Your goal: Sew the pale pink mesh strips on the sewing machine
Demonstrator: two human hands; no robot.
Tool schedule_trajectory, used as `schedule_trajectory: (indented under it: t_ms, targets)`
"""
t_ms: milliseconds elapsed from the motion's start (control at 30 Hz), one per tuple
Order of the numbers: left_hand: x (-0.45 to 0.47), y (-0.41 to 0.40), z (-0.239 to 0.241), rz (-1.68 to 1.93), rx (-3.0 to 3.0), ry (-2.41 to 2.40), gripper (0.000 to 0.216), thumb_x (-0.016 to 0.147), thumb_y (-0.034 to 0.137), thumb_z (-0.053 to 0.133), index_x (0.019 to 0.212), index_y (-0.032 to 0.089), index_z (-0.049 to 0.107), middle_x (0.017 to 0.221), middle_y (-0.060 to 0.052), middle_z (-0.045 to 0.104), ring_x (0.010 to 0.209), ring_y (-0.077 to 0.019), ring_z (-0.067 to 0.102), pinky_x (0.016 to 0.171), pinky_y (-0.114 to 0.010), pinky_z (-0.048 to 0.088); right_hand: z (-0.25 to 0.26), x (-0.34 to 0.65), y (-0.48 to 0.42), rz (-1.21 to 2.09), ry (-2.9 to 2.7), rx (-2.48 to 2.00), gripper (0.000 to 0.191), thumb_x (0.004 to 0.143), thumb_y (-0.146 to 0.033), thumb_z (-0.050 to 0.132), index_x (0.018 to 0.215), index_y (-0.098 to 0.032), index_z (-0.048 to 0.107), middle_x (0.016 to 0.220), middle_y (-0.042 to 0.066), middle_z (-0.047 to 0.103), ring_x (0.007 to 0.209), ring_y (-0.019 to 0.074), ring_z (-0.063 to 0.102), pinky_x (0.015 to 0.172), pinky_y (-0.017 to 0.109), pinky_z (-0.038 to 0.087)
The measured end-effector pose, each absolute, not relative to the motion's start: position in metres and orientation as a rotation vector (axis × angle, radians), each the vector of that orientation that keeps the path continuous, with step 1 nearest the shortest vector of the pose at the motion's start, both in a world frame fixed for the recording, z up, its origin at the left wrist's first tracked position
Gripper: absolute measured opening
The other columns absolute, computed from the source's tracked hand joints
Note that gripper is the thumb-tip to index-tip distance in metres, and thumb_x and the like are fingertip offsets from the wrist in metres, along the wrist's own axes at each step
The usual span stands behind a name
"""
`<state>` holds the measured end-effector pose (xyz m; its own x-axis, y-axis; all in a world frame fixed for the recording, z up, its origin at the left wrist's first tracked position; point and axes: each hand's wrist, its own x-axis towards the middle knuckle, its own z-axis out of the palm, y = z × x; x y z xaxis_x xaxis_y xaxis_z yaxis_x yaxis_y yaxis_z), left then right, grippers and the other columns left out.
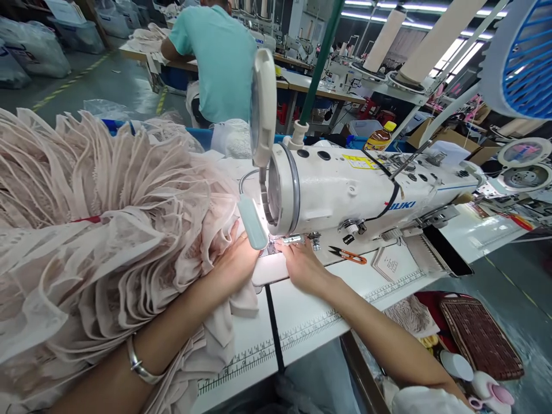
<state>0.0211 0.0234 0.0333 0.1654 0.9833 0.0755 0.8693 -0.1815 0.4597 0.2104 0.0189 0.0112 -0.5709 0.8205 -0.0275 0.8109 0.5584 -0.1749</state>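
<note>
My left hand (241, 256) lies flat with fingers stretched over the edge of the pale pink fabric pieces (129, 247), left of the needle area. A pale green plate (252, 224) hides some of its fingertips. My right hand (304, 267) is on the other side of the sewing machine's presser foot (271, 246), its fingers bent and drawn together close to the foot. Whatever is under those fingertips is too small to make out. Above both hands is the head of the white sewing machine (328, 190). Orange thread snips (348, 255) lie right of my right hand.
A large heap of layered fabric fills the left side. Along the table's front edge runs a printed ruler (310, 333). Thread cones (386, 40), a blue fan (524, 63) and a bottle (380, 137) stand behind the machine. A person in a turquoise shirt (219, 63) sits ahead.
</note>
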Motion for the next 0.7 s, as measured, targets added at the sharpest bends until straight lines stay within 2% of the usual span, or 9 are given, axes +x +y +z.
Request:
schedule_trajectory:
  t_ms: [67, 133, 267, 333, 400, 500, 600, 700]
  targets:
    - [0.021, 0.022, 0.028, 0.529, 2.19, 1.867, 0.037, 0.097, 0.03, 0.031, 0.111, 0.023, 0.065, 0.103, -0.008, 0.069, 0.102, -0.0274, 0.061, 0.09, -0.041, 0.047, 0.01, 0.208, 0.02, 0.239, -2.672, -1.502, 0.045, 0.086, -0.004, 0.037, 0.126, -0.014, 0.054, 0.117, 0.015, 0.065, 0.108, 0.0282, 0.056, 0.103, 0.049, 0.033]
    - [0.021, 0.019, 0.023, 0.51, 2.337, 1.916, 0.035, 0.097, 0.026, 0.033, 0.112, 0.02, 0.064, 0.099, -0.011, 0.069, 0.098, -0.0291, 0.062, 0.084, -0.043, 0.047, 0.009, 0.206, 0.023, 0.221, -2.62, -1.627, 0.039, 0.089, -0.008, 0.038, 0.123, -0.012, 0.057, 0.108, 0.015, 0.068, 0.103, 0.0285, 0.058, 0.103, 0.049, 0.034]
    - [0.02, 0.013, 0.018, 0.356, 2.774, 1.651, 0.034, 0.086, 0.0, 0.037, 0.088, 0.018, 0.066, 0.079, -0.008, 0.064, 0.082, -0.0247, 0.062, 0.077, -0.038, 0.046, 0.011, 0.203, 0.029, 0.256, -2.632, -1.723, 0.035, 0.094, -0.01, 0.036, 0.114, -0.019, 0.063, 0.092, 0.007, 0.07, 0.095, 0.0252, 0.061, 0.1, 0.043, 0.037]
    - [0.019, 0.012, 0.018, 0.332, 2.91, 1.567, 0.036, 0.082, -0.006, 0.036, 0.079, 0.017, 0.063, 0.075, -0.007, 0.062, 0.08, -0.0237, 0.061, 0.077, -0.037, 0.046, 0.013, 0.201, 0.031, 0.225, -2.637, -1.747, 0.034, 0.093, -0.009, 0.037, 0.109, -0.022, 0.065, 0.09, 0.006, 0.071, 0.095, 0.0247, 0.061, 0.097, 0.04, 0.039]
    - [0.019, 0.013, 0.02, 0.39, 2.943, 1.558, 0.033, 0.084, -0.003, 0.037, 0.077, 0.018, 0.061, 0.074, -0.007, 0.062, 0.082, -0.0242, 0.062, 0.08, -0.038, 0.047, 0.017, 0.199, 0.03, 0.167, -2.637, -1.768, 0.035, 0.092, -0.006, 0.039, 0.106, -0.023, 0.065, 0.09, 0.005, 0.071, 0.092, 0.0241, 0.061, 0.092, 0.037, 0.04]
    - [0.02, 0.017, 0.023, 0.457, 2.761, 1.559, 0.02, 0.092, 0.014, 0.046, 0.081, 0.02, 0.061, 0.08, -0.006, 0.065, 0.09, -0.0256, 0.063, 0.085, -0.04, 0.048, 0.025, 0.195, 0.029, 0.107, -2.685, -1.742, 0.031, 0.09, -0.005, 0.042, 0.102, -0.022, 0.065, 0.091, 0.006, 0.07, 0.085, 0.023, 0.061, 0.082, 0.034, 0.042]
    - [0.021, 0.018, 0.026, 0.424, 2.575, 1.577, 0.013, 0.093, 0.028, 0.053, 0.096, 0.019, 0.062, 0.094, -0.007, 0.068, 0.1, -0.027, 0.063, 0.092, -0.041, 0.048, 0.028, 0.193, 0.028, 0.07, -2.77, -1.687, 0.027, 0.089, -0.005, 0.044, 0.098, -0.019, 0.065, 0.087, 0.006, 0.069, 0.079, 0.0226, 0.06, 0.072, 0.031, 0.042]
    - [0.022, 0.017, 0.027, 0.44, 2.515, 1.565, 0.022, 0.092, 0.027, 0.052, 0.11, 0.019, 0.06, 0.107, -0.009, 0.068, 0.112, -0.0277, 0.06, 0.101, -0.043, 0.044, 0.023, 0.196, 0.025, -0.031, -2.792, -1.602, 0.03, 0.089, -0.003, 0.041, 0.099, -0.018, 0.065, 0.085, 0.007, 0.067, 0.077, 0.0223, 0.059, 0.071, 0.031, 0.042]
